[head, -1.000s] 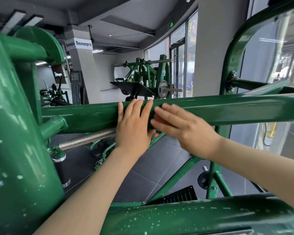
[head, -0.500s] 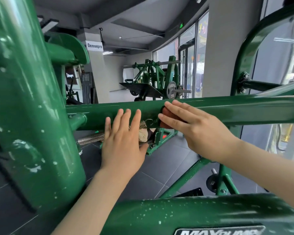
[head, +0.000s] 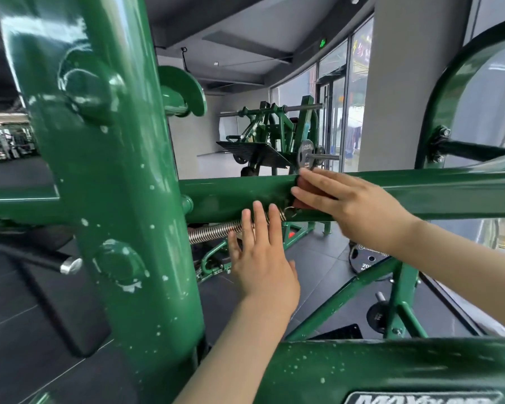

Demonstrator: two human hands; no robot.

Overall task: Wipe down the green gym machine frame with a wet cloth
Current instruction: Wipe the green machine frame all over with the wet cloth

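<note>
Since the earlier frame the view has swung right and the left hand (head: 263, 263) has slid down off the horizontal bar (head: 239, 196), its straight fingers (head: 258, 212) now only reaching the bar's lower edge, holding nothing. One green upright post (head: 105, 176) stands left of those fingers. One right hand (head: 353, 205) lies flat on the bar, its fingers (head: 312, 182) pressing the one reddish-brown cloth (head: 305, 196) to the paint, likely for an even wipe. One steel spring (head: 213, 230) runs just below the left fingers.
</note>
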